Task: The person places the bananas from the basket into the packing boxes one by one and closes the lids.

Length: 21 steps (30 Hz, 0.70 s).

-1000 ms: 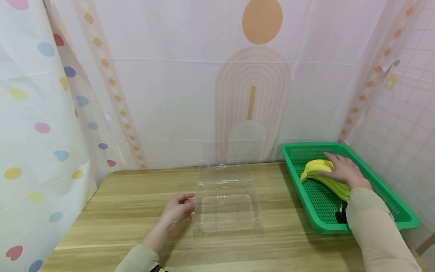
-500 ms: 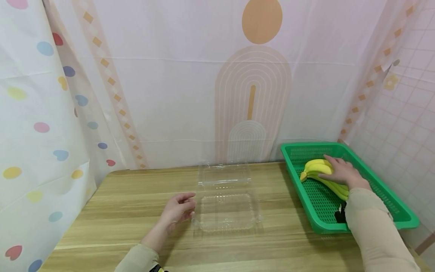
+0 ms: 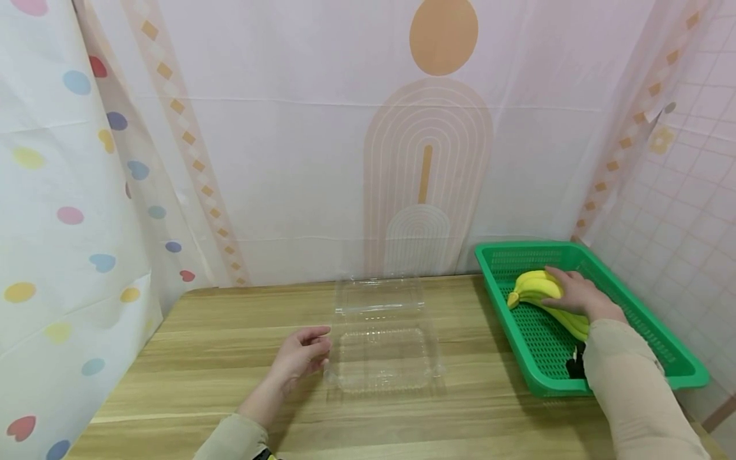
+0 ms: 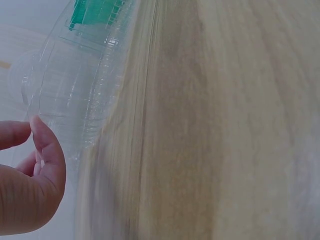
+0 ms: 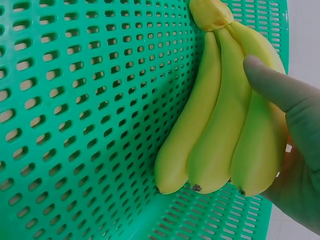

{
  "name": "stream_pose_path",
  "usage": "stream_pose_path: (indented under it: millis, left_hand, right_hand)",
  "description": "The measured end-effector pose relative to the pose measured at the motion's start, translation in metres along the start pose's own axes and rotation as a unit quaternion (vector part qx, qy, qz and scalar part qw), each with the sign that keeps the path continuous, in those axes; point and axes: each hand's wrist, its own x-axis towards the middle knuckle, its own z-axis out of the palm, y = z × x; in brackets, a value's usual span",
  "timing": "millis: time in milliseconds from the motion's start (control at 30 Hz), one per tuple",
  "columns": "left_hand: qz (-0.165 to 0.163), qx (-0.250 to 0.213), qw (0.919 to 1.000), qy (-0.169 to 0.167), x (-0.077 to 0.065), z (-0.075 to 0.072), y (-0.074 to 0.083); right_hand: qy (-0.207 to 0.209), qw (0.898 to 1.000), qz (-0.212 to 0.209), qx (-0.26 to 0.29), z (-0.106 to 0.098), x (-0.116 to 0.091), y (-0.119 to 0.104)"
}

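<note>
One banana bunch [image 5: 215, 125] is being gripped by the right hand [image 3: 581, 297] inside the green perforated basket [image 3: 552, 384]; the clear plastic clamshell container [image 3: 382, 358] is being pinched at its edge by the left hand [image 3: 301, 354].

Yeah, nothing readable here tbh. No text, labels, brands, numbers or signs I can make out in the head view or either wrist view.
</note>
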Motion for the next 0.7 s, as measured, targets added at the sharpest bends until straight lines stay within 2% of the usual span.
stream_pose_path:
  millis: [267, 700]
  left_hand:
    - [0.003, 0.002, 1.0000, 0.002, 0.0024, 0.0000, -0.0037]
    - [0.003, 0.001, 1.0000, 0.005, 0.0013, 0.0016, -0.0012]
  right_hand:
    - [0.004, 1.000, -0.003, -0.007, -0.0007, -0.0021, -0.0022]
    - [0.012, 1.000, -0.008, -0.024, -0.0008, -0.0007, -0.0008]
